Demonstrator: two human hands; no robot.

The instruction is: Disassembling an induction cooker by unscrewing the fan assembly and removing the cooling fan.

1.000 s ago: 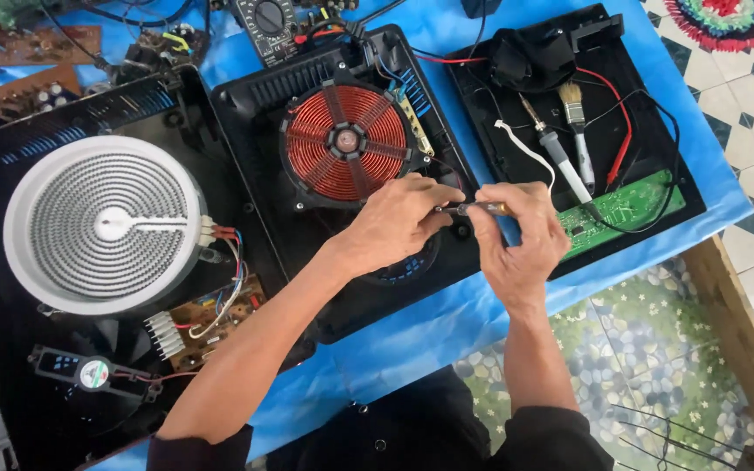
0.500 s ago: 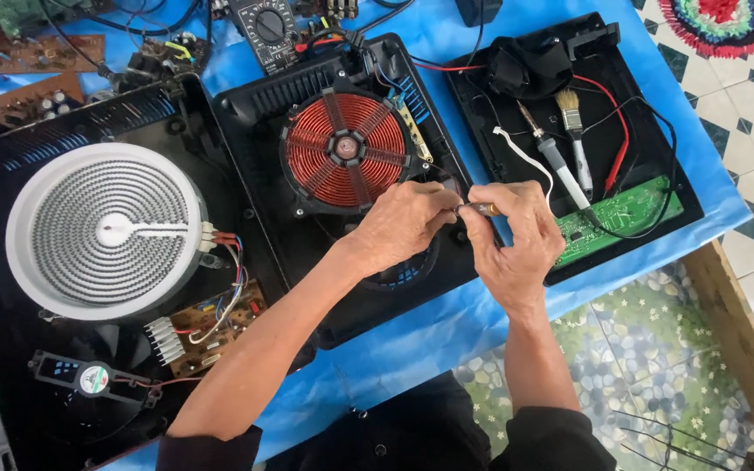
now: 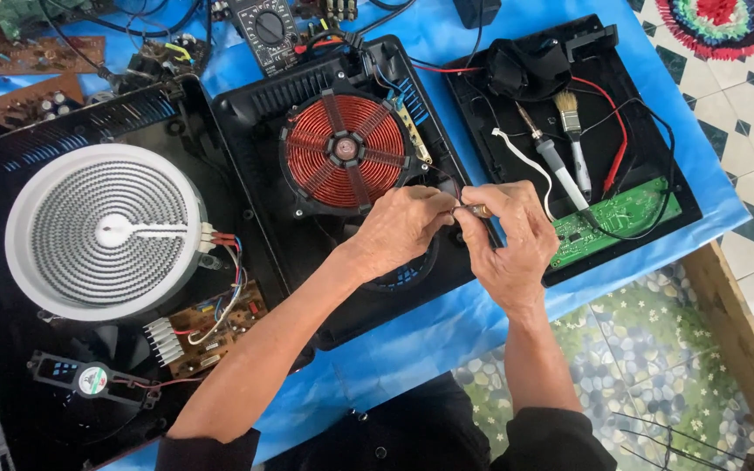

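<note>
A: Far left, what's there?
B: White ribbed heater disc (image 3: 102, 228) in an open black casing (image 3: 10, 366). Brown circuit board (image 3: 211, 327) and a small fan (image 3: 91, 380) sit below it, coloured wires between.

A: Left arm?
B: Comes up from bottom left, forearm bare, dark sleeve at the elbow. It slants up and right across the middle housing (image 3: 307, 288). Wrist roughly straight, back of the hand to the camera.

A: Left hand?
B: Left hand (image 3: 403, 228) sits just below the copper coil (image 3: 345, 150), over the round vent. Fingers curled in, thumb and fingertips pinched on one end of a small brownish part (image 3: 473, 210).

A: And the part itself?
B: Held between the two hands, above the housing's right edge, just right of the coil. Too small to say what it is.

A: Right hand?
B: Right hand (image 3: 510, 240) rises almost straight from the bottom edge, wrist bent slightly left. Thumb and forefinger closed on the part's other end; other fingers folded. The two hands' fingertips almost touch.

A: Further right?
B: Black tray (image 3: 665, 187) with a soldering iron (image 3: 551, 157), a brush (image 3: 572, 131), red and black leads, and a green board (image 3: 617, 218). All on blue cloth (image 3: 447, 323). A meter (image 3: 265, 30) lies at top.
</note>
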